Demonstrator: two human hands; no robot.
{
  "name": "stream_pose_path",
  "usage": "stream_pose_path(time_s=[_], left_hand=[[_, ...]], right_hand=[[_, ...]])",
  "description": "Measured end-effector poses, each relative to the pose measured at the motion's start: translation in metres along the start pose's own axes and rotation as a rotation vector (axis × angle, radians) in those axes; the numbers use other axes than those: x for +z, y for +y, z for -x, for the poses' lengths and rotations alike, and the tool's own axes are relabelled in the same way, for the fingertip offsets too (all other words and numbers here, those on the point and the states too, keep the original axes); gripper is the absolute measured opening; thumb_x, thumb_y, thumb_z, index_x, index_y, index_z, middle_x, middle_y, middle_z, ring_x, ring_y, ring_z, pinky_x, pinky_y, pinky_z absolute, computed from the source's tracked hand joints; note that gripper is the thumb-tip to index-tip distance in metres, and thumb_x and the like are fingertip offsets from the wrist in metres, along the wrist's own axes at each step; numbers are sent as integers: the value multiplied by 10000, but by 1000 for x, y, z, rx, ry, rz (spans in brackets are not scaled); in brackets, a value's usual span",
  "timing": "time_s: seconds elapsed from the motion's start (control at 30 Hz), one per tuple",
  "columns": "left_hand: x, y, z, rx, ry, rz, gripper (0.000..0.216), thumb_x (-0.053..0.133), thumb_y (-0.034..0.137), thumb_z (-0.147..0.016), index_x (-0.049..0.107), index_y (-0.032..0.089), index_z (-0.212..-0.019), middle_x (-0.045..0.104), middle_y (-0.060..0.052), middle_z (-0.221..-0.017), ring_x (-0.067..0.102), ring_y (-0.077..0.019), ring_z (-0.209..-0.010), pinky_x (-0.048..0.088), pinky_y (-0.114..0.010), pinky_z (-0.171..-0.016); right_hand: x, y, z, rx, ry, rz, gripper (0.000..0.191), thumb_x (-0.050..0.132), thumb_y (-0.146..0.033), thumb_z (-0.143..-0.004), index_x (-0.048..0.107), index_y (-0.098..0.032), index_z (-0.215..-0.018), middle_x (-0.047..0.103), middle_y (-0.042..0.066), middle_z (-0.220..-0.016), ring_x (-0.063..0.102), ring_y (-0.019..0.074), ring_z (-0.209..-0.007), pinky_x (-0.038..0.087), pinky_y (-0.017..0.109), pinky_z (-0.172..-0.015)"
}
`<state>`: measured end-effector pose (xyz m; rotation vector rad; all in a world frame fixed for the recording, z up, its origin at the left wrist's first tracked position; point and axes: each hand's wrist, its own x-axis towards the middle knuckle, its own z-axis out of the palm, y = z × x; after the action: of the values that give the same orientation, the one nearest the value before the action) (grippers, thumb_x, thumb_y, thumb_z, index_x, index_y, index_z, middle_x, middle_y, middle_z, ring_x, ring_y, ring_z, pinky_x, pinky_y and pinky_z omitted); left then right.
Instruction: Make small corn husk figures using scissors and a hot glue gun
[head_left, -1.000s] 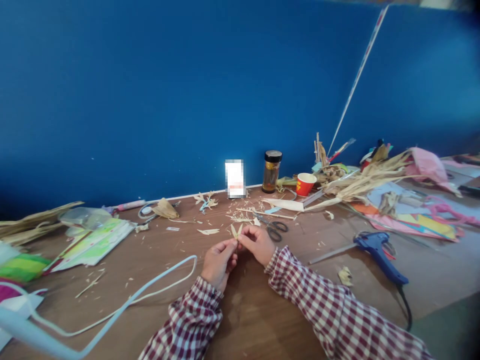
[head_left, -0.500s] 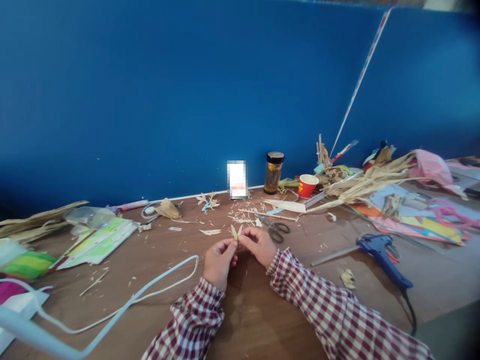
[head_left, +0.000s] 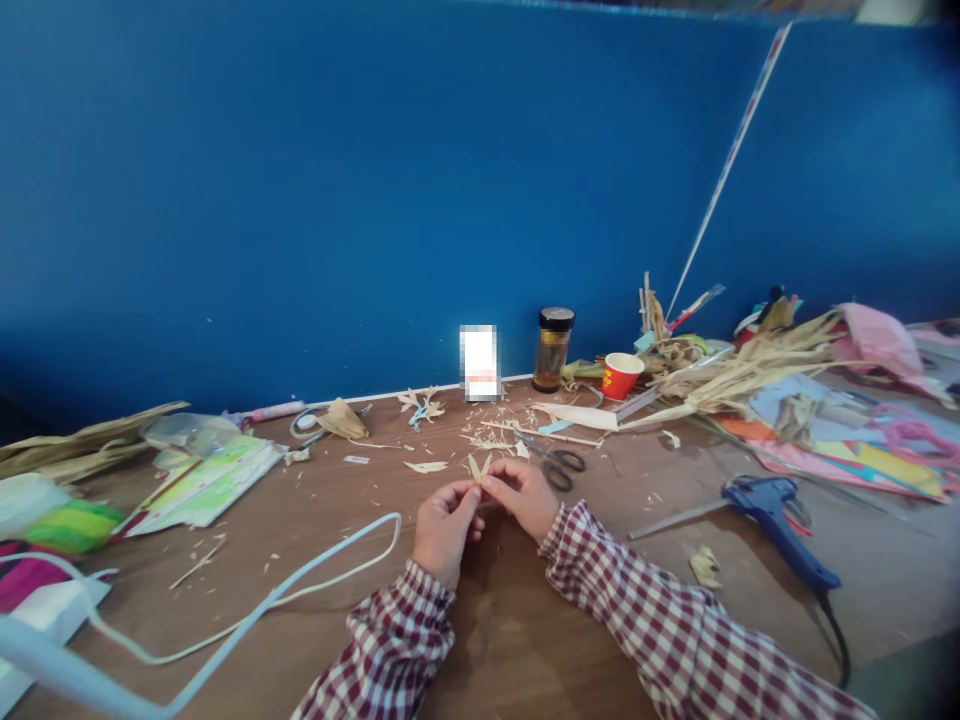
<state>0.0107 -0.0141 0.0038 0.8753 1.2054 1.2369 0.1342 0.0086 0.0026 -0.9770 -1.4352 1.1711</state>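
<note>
Between my two hands is a small pale piece of corn husk (head_left: 480, 466), its pointed strips spreading upward in a V. My left hand (head_left: 445, 528) pinches its base between thumb and fingers. From the other side, my right hand (head_left: 526, 497) pinches the same piece, fingertips touching those of the left. Just beyond the right hand lie scissors (head_left: 561, 466) with dark handles. Husk scraps (head_left: 425, 467) are on the table in front of the left hand.
A blue glue gun (head_left: 780, 525) lies at right. A lidded jar (head_left: 553, 350) and red paper cup (head_left: 622, 376) stand near the blue wall. Dried husks (head_left: 757, 365) and coloured paper pile up at right. A white cable (head_left: 300, 580) loops at left beside a painted sheet (head_left: 225, 480).
The whole view has shifted slightly, so everything sits a little further right and lower. Both hands keep their pinch on the husk piece, with no other clear difference.
</note>
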Motion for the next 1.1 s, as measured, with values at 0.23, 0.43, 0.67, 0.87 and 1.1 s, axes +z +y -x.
stream_pose_path(time_s=[0.23,0.43,0.67,0.87,1.1], left_hand=[[-1,1,0,-49,-41,96,279,699,318,-581,643,107,-755,624,-20,-645,447,-19,-391,346,-121,-341],[-1,5,1,-168,-105,245,265,740,275,-548,666,113,-744,612,-6,-634,441,-1,-394,370,-91,-340],[-1,5,-1,-196,-113,278,215,735,236,-570,669,120,-739,614,-3,-629,452,-2,-394,394,-86,-342],[0,5,1,-197,-67,248,246,736,249,-557,657,129,-757,628,4,-629,461,-4,-390,388,-91,-347],[1,0,2,-19,-24,59,292,700,334,-581,628,121,-768,633,-2,-619,514,-45,-405,420,-141,-375]], right_hand=[[-1,-1,-1,56,-39,-41,200,586,-357,-720,574,-160,-690,558,-32,-571,486,83,-501,402,224,-534],[-1,3,-1,74,-39,-81,204,587,-359,-721,558,-161,-680,545,-40,-557,451,67,-466,377,206,-493],[-1,1,-2,93,-46,-109,214,586,-372,-711,559,-162,-680,545,-33,-560,454,73,-471,369,204,-465],[0,0,-1,113,-24,-137,209,604,-370,-691,559,-166,-675,535,-35,-568,462,78,-483,381,209,-471],[1,-1,-1,95,-29,-159,194,614,-344,-688,568,-156,-672,554,-30,-604,503,90,-543,412,226,-542]])
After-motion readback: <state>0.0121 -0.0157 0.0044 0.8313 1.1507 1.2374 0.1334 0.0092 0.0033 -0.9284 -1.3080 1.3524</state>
